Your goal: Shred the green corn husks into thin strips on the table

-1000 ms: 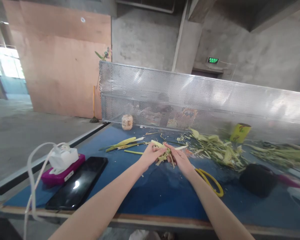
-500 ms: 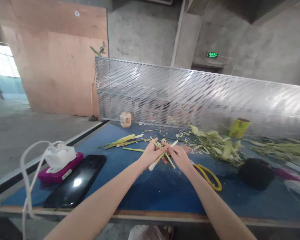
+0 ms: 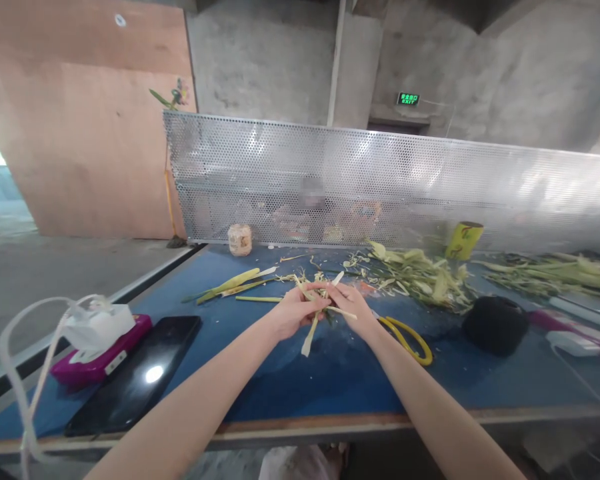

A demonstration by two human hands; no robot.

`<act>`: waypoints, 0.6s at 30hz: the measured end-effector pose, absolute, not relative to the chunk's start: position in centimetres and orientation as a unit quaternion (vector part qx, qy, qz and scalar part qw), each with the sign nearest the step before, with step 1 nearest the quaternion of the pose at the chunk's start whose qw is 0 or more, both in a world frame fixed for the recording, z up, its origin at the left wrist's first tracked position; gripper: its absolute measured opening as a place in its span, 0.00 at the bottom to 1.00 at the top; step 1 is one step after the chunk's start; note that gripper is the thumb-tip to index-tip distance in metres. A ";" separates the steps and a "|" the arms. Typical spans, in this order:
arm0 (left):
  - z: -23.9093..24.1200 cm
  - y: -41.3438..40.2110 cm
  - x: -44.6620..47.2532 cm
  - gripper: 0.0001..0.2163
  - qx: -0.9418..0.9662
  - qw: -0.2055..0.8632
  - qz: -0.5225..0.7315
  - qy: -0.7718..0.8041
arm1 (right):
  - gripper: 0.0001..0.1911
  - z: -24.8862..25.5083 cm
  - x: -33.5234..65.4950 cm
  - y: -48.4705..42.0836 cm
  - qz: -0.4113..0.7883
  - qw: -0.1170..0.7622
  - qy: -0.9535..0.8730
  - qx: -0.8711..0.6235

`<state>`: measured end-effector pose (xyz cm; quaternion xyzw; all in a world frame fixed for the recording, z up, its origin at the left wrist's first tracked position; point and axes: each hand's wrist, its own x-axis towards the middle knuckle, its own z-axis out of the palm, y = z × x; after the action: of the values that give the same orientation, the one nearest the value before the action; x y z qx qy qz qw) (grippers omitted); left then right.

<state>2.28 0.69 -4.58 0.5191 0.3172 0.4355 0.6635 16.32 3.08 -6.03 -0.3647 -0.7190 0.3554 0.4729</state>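
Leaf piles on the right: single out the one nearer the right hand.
The pile reaching in front of the yellow container, closer to the right hand; the other pile lies farther right.

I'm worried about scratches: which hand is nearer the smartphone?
Left. The left hand is beyond the smartphone, to its right; the right hand is farther right.

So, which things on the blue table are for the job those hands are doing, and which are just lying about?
For the job, it seems:
pale green plant strips, held in the left hand and right hand
leafy yellow-green heap, similar-looking
yellow looped handles, maybe a tool's

Probably just lying about:
flat black phone
magenta plastic power strip
rounded black object
yellow-green cylinder
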 end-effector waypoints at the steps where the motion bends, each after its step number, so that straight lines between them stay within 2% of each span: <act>1: -4.6 0.7 2.3 0.21 0.524 0.661 0.432 0.319 | 0.20 -6.0 16.3 3.1 0.362 0.475 -0.715 -0.365; 5: -5.0 0.9 2.3 0.24 0.546 0.624 0.466 0.310 | 0.20 -5.5 16.6 3.1 0.416 0.479 -0.674 -0.377; 8: -4.9 1.0 2.1 0.36 0.552 0.575 0.517 0.313 | 0.21 -5.3 16.9 3.2 0.483 0.463 -0.647 -0.367; 9: -4.8 1.0 1.9 0.39 0.550 0.557 0.532 0.322 | 0.22 -5.3 17.0 3.2 0.501 0.432 -0.657 -0.362; 12: -4.3 1.0 1.6 0.42 0.552 0.517 0.553 0.350 | 0.21 -5.3 17.2 2.9 0.462 0.370 -0.723 -0.357; 18: -4.1 1.3 1.1 0.39 0.580 0.527 0.529 0.326 | 0.20 -4.4 17.7 2.1 0.366 0.336 -0.799 -0.339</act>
<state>1.14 1.32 -4.11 0.5796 0.3263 0.5290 0.5270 17.65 2.14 -4.36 -0.3385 -0.7995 0.3655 0.3356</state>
